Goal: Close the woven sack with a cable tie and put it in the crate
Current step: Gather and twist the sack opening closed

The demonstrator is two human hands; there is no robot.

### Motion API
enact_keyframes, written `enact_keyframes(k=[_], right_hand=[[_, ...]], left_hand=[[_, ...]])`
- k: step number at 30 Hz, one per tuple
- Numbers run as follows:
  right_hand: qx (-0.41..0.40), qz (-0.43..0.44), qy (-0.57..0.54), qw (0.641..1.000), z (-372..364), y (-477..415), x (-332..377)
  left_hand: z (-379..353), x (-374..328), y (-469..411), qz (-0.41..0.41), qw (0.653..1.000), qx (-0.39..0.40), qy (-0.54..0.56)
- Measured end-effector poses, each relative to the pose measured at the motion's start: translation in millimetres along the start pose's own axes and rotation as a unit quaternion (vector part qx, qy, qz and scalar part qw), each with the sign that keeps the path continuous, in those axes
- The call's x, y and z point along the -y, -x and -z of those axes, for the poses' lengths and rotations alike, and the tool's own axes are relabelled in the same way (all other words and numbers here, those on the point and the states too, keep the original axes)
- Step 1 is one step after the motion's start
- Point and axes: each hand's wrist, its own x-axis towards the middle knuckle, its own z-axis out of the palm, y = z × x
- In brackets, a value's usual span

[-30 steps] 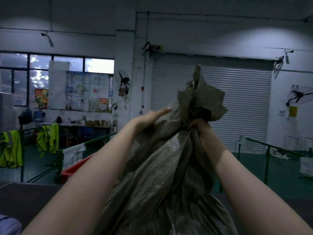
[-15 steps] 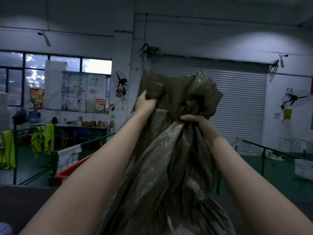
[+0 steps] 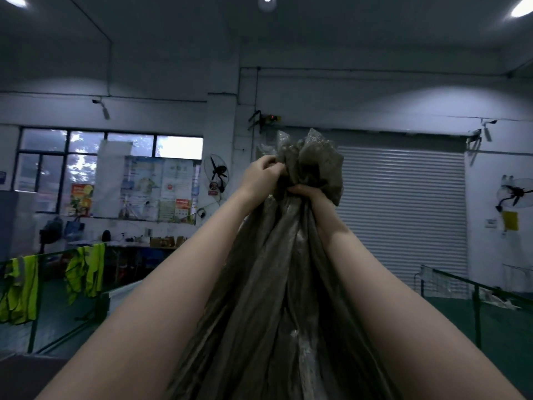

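A dull grey-green woven sack (image 3: 277,284) stands tall between my forearms, its cloth pulled up into long folds. The mouth is bunched into a crumpled tuft above my fists. My left hand (image 3: 262,176) grips the gathered neck from the left, fingers curled into the cloth. Just below and to the right, my right hand (image 3: 307,194) clenches the same neck. No cable tie and no crate show in the head view. The sack's bottom lies below the frame edge.
Green railings (image 3: 476,290) run along both sides, the left one hung with yellow vests (image 3: 83,269). A shut roller door (image 3: 403,212) fills the far wall behind the sack. A cluttered bench (image 3: 138,243) stands under the windows at left.
My left hand went from lying open against the sack to gripping its top, then drew in beside the right. The spread mouth is now bunched tight, and the view tilted upward.
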Motion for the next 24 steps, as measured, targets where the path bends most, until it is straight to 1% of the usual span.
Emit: enact_keyframes(k=[1,2,3,4,5,6,7,8,10,11,13,15,16,18,19,21,22,23,24], right_hand=[[-0.005,0.003,-0.006,1.0,-4,-2,0],[-0.009,0.006,-0.014,1.0,-8,-4,1],[-0.006,0.006,-0.021,1.0,-12,-6,0],[0.001,0.0,-0.018,1.0,-17,-4,1],[0.009,-0.011,-0.001,1.0,-23,1,4],[0.03,-0.021,0.02,0.999,-27,5,7],[0.063,-0.033,0.047,0.996,-31,9,11],[0.099,-0.046,0.071,0.991,-33,10,16],[0.167,-0.055,0.105,0.979,-43,9,30],[0.185,-0.048,0.13,0.973,-50,9,38],[0.196,-0.001,0.203,0.959,-66,7,51],[0.192,0.05,0.278,0.94,-78,5,58],[0.198,0.061,0.306,0.929,-81,6,60],[0.213,0.062,0.354,0.909,-82,8,63],[0.221,0.047,0.379,0.898,-78,9,64],[0.253,-0.005,0.393,0.884,-63,11,64],[0.267,-0.017,0.372,0.889,-52,9,62],[0.26,-0.01,0.326,0.909,-40,9,59],[0.23,0.007,0.249,0.941,-28,9,55]], left_hand=[[7,3,-1,0.008,1.0,-0.021,0.021],[16,8,-1,0.03,0.999,-0.019,0.036],[27,13,2,0.069,0.997,0.01,0.031],[37,18,6,0.119,0.991,0.062,0.014],[46,24,11,0.175,0.977,0.125,0.003],[53,27,17,0.221,0.958,0.184,0.004],[59,28,26,0.251,0.941,0.226,-0.006],[59,28,32,0.265,0.93,0.254,-0.015],[53,26,38,0.263,0.93,0.257,0.022],[48,23,41,0.248,0.937,0.242,0.052],[41,22,36,0.208,0.951,0.197,0.114],[37,20,35,0.176,0.957,0.159,0.167],[36,21,34,0.166,0.959,0.129,0.191],[32,23,33,0.136,0.967,0.043,0.211],[33,25,32,0.12,0.969,-0.007,0.215],[39,32,31,0.127,0.956,-0.076,0.254],[45,37,30,0.139,0.946,-0.099,0.277],[50,43,29,0.143,0.939,-0.118,0.288],[54,47,28,0.141,0.938,-0.127,0.291]])
